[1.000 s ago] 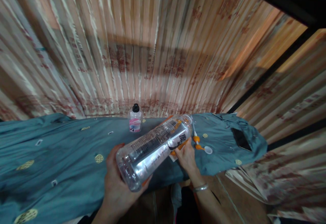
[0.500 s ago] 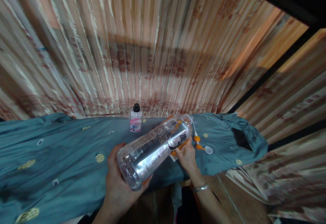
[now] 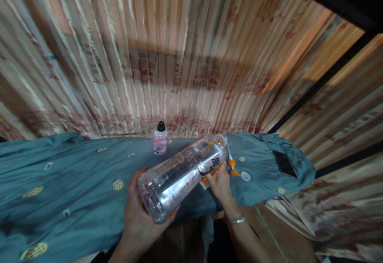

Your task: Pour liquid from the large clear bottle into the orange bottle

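Observation:
A large clear plastic bottle (image 3: 187, 177) with a silvery label lies tilted across my hands, its uncapped-looking neck toward the upper right. My left hand (image 3: 140, 211) is wrapped around its base. My right hand (image 3: 220, 181) grips it near the shoulder, with some fingers hidden behind it. Behind and beneath the bottle shows an orange item (image 3: 213, 170), mostly covered, so I cannot tell its kind. Just right of my right hand lies an orange and white pump-like part (image 3: 232, 163), close to a small whitish disc (image 3: 245, 176).
A small clear bottle with a black cap and pink label (image 3: 160, 145) stands near the back edge. A dark phone (image 3: 284, 163) lies at the right on the teal patterned cloth (image 3: 86, 175). Pleated curtains (image 3: 167, 55) hang behind, and a dark frame bar (image 3: 323, 87) slants at right.

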Demonstrator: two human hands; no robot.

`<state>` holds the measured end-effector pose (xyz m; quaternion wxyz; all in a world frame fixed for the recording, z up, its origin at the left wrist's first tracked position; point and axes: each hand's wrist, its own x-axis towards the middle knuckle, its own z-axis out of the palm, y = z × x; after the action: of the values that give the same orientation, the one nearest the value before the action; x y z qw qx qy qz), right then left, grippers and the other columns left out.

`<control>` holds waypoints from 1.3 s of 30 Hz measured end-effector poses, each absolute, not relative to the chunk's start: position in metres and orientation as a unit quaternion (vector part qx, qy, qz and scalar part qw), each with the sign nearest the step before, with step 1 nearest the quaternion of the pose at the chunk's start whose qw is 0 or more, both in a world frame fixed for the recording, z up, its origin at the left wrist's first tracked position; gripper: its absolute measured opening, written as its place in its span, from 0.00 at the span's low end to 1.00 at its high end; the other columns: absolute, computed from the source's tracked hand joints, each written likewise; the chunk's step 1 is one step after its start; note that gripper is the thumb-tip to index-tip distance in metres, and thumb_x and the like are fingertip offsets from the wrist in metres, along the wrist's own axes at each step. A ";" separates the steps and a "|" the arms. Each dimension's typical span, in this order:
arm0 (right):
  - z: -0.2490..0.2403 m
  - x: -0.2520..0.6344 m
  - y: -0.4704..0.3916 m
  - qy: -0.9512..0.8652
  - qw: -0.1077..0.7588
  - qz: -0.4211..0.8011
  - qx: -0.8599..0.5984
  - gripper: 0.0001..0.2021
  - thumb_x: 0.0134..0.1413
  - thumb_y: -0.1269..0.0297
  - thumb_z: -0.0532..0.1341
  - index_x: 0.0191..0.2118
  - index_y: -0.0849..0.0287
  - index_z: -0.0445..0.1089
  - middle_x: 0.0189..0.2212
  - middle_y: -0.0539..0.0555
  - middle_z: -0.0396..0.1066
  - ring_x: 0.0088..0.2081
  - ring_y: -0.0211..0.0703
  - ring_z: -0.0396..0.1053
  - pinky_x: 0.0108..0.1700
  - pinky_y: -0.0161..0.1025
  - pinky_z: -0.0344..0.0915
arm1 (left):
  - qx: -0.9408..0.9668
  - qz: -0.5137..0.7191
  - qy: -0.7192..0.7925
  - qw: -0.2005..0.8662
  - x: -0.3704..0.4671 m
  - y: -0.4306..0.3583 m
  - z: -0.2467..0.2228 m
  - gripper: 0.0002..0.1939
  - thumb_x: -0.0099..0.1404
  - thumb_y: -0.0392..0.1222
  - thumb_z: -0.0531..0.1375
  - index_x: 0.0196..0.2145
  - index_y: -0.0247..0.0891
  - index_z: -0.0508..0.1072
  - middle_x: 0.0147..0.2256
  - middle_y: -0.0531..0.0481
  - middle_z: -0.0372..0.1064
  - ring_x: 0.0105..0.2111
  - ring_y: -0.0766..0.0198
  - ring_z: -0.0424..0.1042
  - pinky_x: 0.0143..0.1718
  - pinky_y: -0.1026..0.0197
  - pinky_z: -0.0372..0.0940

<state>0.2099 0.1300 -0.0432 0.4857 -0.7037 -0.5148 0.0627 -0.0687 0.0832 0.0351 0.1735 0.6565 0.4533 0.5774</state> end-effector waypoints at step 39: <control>-0.042 0.208 0.130 -0.525 0.480 0.034 -0.702 0.42 0.59 0.40 0.66 0.68 0.67 0.61 0.45 0.67 0.83 0.45 0.67 0.84 0.46 0.57 0.81 | 0.636 0.587 0.468 0.180 -0.065 0.080 0.036 0.55 0.52 0.46 0.78 0.72 0.59 0.59 0.46 0.50 0.82 0.35 0.45 0.86 0.32 0.42 0.85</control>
<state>0.2083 0.1299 -0.0423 0.4805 -0.7017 -0.5250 0.0339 -0.0645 0.0795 0.0355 0.1801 0.6356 0.4685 0.5866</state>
